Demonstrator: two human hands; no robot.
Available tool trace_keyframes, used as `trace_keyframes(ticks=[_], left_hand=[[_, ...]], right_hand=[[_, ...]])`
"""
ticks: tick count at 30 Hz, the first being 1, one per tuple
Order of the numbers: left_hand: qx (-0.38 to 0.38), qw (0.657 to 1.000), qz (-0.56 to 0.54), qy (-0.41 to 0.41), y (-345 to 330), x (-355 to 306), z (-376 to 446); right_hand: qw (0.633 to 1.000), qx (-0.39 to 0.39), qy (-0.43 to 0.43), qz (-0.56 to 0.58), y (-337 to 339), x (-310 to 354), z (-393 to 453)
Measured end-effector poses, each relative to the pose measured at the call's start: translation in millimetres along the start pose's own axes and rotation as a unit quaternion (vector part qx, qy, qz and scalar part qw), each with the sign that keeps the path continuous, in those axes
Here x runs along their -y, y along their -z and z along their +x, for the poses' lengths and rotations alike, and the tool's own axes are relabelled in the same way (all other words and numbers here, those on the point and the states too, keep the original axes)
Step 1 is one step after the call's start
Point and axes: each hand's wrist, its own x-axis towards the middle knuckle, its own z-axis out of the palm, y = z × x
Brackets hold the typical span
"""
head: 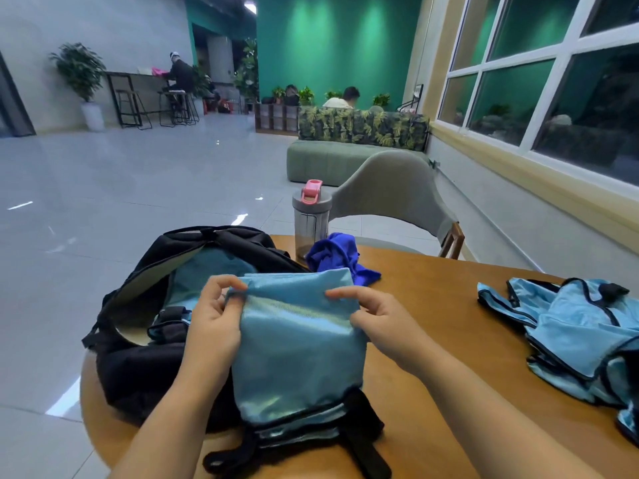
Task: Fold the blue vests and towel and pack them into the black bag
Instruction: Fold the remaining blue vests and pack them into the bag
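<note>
From the head camera, a round wooden tabletop (432, 305) with a smooth orange-brown surface fills the lower half of the frame. At its 9 o'clock side lies the black bag (138, 368), a soft fabric backpack with its main compartment unzipped and gaping, showing a pale lining and some light blue cloth already inside. Black webbing straps trail from its bottom toward 6 o'clock.

Both hands hold a folded blue vest (297, 344) over the bag's near edge. The vest is a slick, slightly shiny mesh-like fabric folded into a rough rectangle, with dark piping and stacked layers showing along its lower hem. The left hand (214, 323) grips the vest's upper left corner, thumb and fingers curled and pinching the fold. The right hand (377, 323) pinches the upper right edge, index finger stretched along the top and thumb pressed into the cloth.

At 12 o'clock on the tabletop sits the towel (340, 259), a deep royal-blue crumpled heap, matte and soft-looking, touching the far edge of the held vest. Just behind it stands a translucent grey bottle (311, 223) with a pink flip lid.

At 3 o'clock, well apart from the bag, an unfolded pile of blue vests (581, 333) sprawls, light blue with dark trim. A grey moulded chair (394, 191) stands beyond the tabletop.
</note>
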Motion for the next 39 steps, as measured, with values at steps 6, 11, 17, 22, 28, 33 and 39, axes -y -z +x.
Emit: trace_keyframes(ticks=[6,11,17,22,28,33,39], left_hand=[[-0.004,0.993,0.114,-0.017,32.5,-7.9,34.5],[0.017,0.971,0.220,-0.095,52.5,-40.9,73.3],[0.066,0.885,0.430,-0.166,94.0,-41.7,114.1],[0.072,0.763,0.616,-0.183,111.1,-2.8,117.6],[0.107,0.703,0.680,-0.179,111.9,19.7,127.2],[0.092,0.619,0.747,-0.223,101.3,20.7,142.5],[0.060,0.574,0.812,-0.084,80.8,14.3,160.0]], right_hand=[[0.999,-0.025,0.020,-0.004,-22.7,14.7,28.5],[0.996,-0.051,0.065,-0.013,-37.9,37.9,66.1],[0.989,-0.064,0.115,-0.068,-68.2,51.6,111.0],[0.978,0.007,0.092,-0.190,-91.7,33.5,132.3],[0.944,0.053,0.113,-0.305,-107.4,15.0,153.7],[0.932,0.070,0.129,-0.332,-114.8,11.4,172.0],[0.946,0.075,0.102,-0.300,-133.7,22.5,188.5]])
